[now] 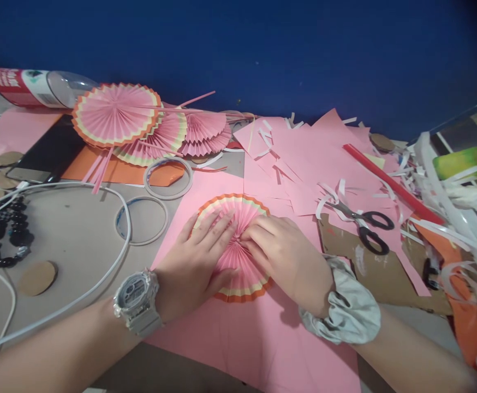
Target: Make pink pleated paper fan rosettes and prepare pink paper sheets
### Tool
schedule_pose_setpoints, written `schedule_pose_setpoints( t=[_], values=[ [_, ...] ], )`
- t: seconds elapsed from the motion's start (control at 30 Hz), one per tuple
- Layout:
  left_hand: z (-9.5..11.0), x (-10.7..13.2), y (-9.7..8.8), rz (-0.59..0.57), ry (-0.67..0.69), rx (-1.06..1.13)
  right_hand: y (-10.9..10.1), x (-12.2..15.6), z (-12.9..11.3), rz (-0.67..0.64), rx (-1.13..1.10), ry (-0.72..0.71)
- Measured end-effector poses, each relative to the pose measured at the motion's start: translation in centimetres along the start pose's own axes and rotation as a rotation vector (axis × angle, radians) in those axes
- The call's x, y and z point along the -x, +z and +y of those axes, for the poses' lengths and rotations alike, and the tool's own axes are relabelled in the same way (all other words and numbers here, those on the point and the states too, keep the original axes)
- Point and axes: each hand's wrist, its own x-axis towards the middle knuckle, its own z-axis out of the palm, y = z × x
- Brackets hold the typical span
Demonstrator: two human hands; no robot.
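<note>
A round pleated paper fan point(249, 278), pink with a cream band and an orange rim, lies spread on a large pink sheet point(238, 338). My left hand point(206, 251) rests flat over its left side, fingers apart, with a watch on the wrist. The fingers of my right hand point(283, 251) are curled together in a pinch at the pleated centre; their tips are partly hidden. A grey-green scrunchie point(343, 308) circles my right wrist.
Behind are finished pleated fans point(118, 114), a phone point(48, 150) and a bottle point(34, 87). Two tape rings point(165, 213), a white cable point(75, 322) and a beaded string point(7, 234) lie left. Scissors point(365, 224), paper scraps and cardboard point(369, 273) lie right.
</note>
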Motion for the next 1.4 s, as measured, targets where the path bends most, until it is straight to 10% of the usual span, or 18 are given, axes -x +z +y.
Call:
schedule_pose_setpoints(
  t=[1.4],
  values=[
    [0.0, -0.2, -0.4, 0.005, 0.009, -0.076, -0.7, 5.8, 4.4, 0.078, -0.05, 0.107]
  ],
)
